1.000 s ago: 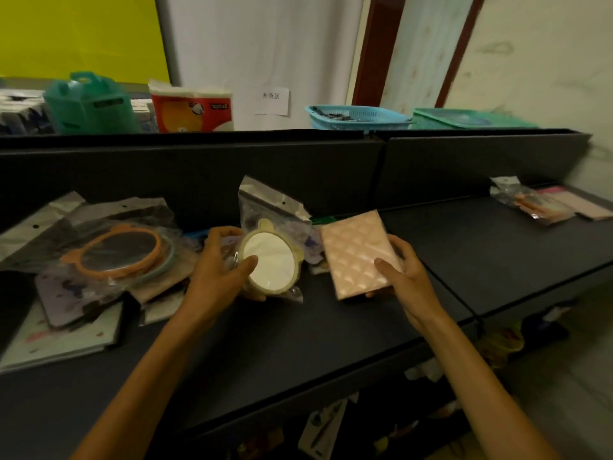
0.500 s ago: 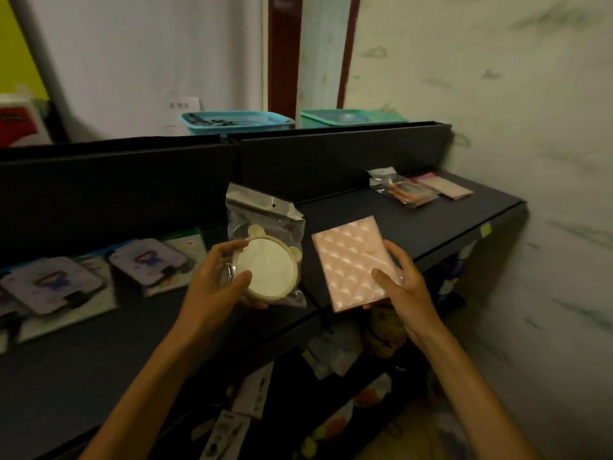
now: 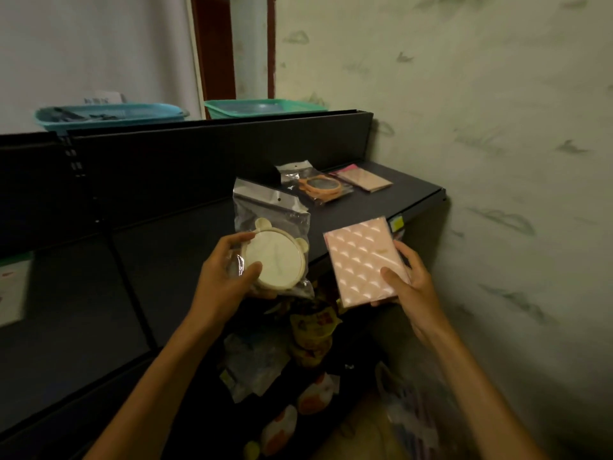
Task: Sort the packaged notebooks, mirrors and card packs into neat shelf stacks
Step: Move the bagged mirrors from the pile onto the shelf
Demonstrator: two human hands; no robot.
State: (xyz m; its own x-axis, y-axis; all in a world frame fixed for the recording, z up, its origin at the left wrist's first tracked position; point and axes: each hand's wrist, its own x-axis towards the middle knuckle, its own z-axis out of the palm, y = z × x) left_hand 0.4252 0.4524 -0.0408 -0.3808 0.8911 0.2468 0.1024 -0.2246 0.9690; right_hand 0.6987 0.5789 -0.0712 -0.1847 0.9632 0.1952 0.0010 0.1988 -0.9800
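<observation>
My left hand (image 3: 224, 280) grips a cream round mirror with bear ears (image 3: 277, 257), sealed in a clear hanging bag. My right hand (image 3: 409, 282) holds a pink quilted notebook (image 3: 360, 257) by its lower right corner, thumb on the cover. Both are held up in front of the black shelf (image 3: 199, 240). At the shelf's far right end lie an orange bagged mirror (image 3: 320, 186) and, beside it, a flat pink notebook (image 3: 365, 179).
A blue basket (image 3: 106, 114) and a green basket (image 3: 262, 107) stand on top of the shelf's back panel. The wall (image 3: 497, 161) closes the right side. Packaged goods (image 3: 311, 330) crowd the lower shelf. A white package edge (image 3: 13, 290) shows at far left.
The view has swung to the right along the shelf. The left-hand piles have left the frame and the far right end with its two items has come closer. Both hands keep their items.
</observation>
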